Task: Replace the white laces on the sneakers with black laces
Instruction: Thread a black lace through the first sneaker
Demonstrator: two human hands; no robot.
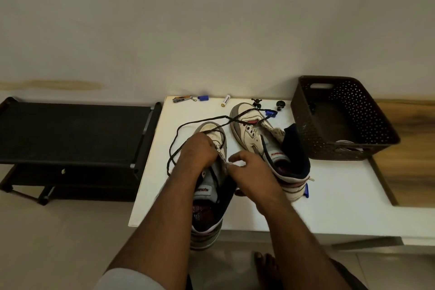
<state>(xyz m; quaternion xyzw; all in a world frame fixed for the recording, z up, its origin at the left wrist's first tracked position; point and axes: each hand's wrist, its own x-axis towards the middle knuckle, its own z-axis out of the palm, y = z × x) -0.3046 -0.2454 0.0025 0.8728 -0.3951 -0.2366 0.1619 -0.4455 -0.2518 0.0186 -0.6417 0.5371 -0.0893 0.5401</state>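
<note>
Now, step in hand: you are threading the black lace [188, 125] into the near sneaker [213, 179] on the white table [329, 195]; no white lace shows on it.
Left hand [197, 150]: your fingers curl down over the eyelet rows near the toe; whether they pinch the lace there is hidden, so I cannot tell.
Right hand [249, 172]: your fingertips pinch the edge of the eyelet flap, the other fingers loosely bent.
Lace path: it loops out left of the shoe and runs across the toe of the far sneaker [259, 139].
Far sneaker: it lies beside the brown basket [341, 120]; its lacing looks undone.
Next move: likely you need to pull the slack through, then find the free tip for the next eyelet.
</note>
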